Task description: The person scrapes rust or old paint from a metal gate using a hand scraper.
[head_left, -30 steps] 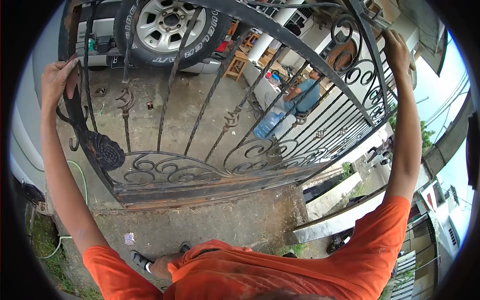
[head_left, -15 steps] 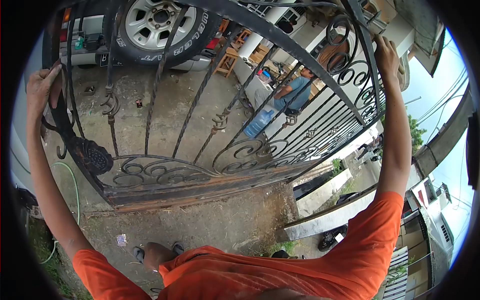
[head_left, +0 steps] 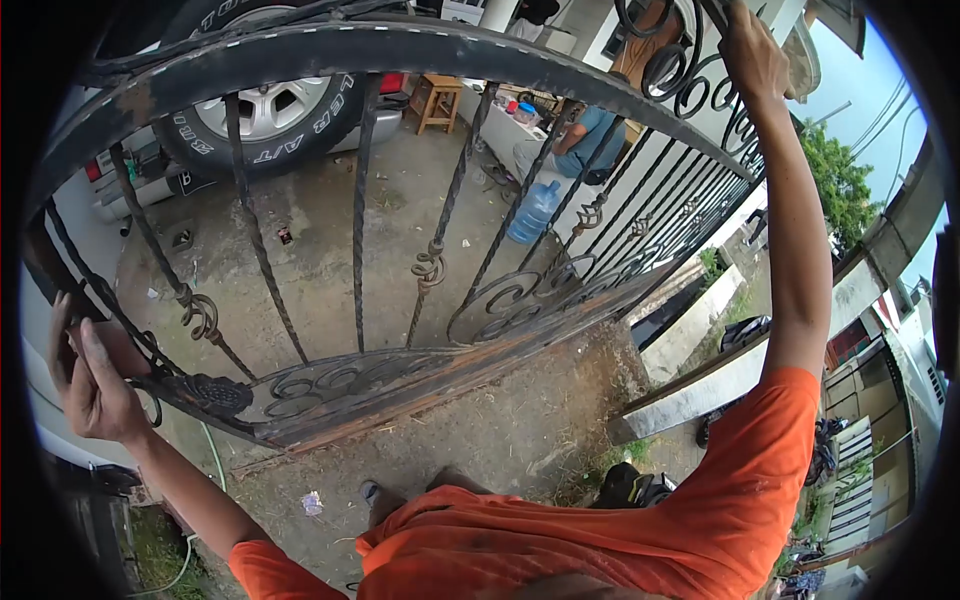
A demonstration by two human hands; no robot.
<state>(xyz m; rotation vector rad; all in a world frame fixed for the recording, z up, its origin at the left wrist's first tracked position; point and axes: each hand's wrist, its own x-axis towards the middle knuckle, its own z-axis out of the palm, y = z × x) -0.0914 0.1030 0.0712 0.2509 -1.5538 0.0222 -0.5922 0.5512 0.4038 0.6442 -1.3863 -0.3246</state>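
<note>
The black wrought-iron gate (head_left: 360, 210) stands tilted across my view, with twisted bars, scrolls and a rust-brown bottom rail. At the gate's left edge is my left hand (head_left: 100, 400), its fingers curled around a brown flat sheet (head_left: 122, 350) that looks like sandpaper. Up at the top right, my right hand (head_left: 757, 58) is closed around the gate's dark upright near the scrollwork; part of its fingers is hidden. A dark cast ornament (head_left: 208, 395) sits on the gate's lower left corner, just right of my left hand.
Behind the gate are a car's spare wheel (head_left: 262, 108), a wooden stool (head_left: 436, 102), a blue water jug (head_left: 534, 212) and a seated person in a blue shirt (head_left: 590, 145). A green hose (head_left: 213, 455) lies at lower left. A concrete wall (head_left: 690, 395) runs along the right.
My view has shifted and the gate's curved upper bar now crosses lower in it. My left hand has come down along the left edge with the brown sheet. My right hand stays on the gate.
</note>
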